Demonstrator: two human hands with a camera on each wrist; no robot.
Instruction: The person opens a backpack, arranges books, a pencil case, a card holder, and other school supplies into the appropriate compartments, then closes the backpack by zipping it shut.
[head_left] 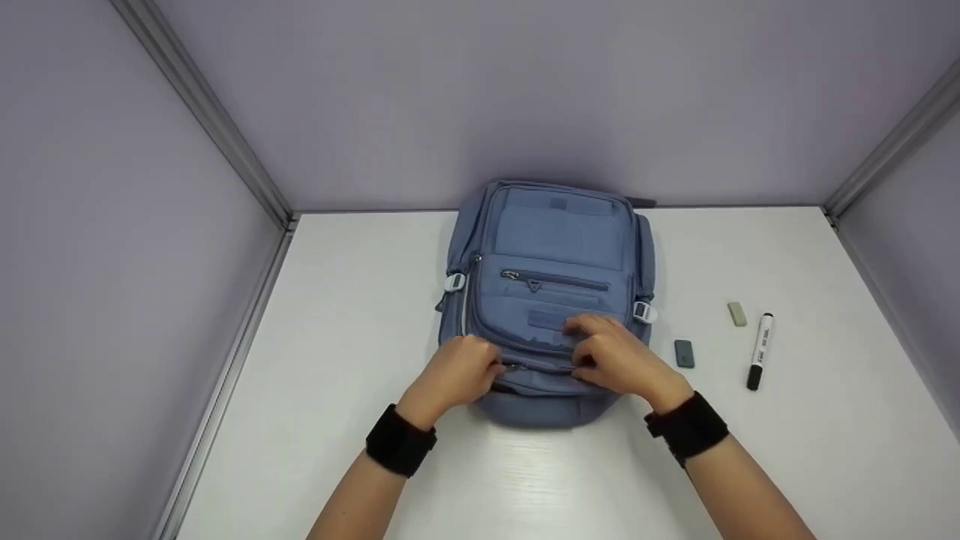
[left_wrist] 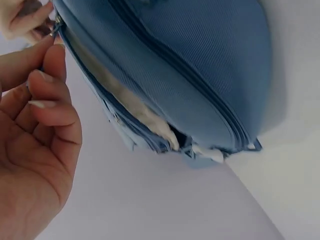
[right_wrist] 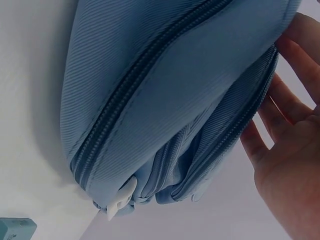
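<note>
Both wrists are entering from six o'clock. Left hand (head_left: pixel 459 373) is pinching the zipper pull (head_left: pixel 516 367) on the near edge of the blue backpack (head_left: pixel 551 247), its fingers (left_wrist: pixel 47 70) curled tight. Right hand (head_left: pixel 611 352) is pressing down at three o'clock of the pull, fingers loosely bent over the fabric. Zipper track is running nine-to-three; backpack is lying twelve-to-six on the worktop (head_left: pixel 360 300).

no legible text anywhere
</note>
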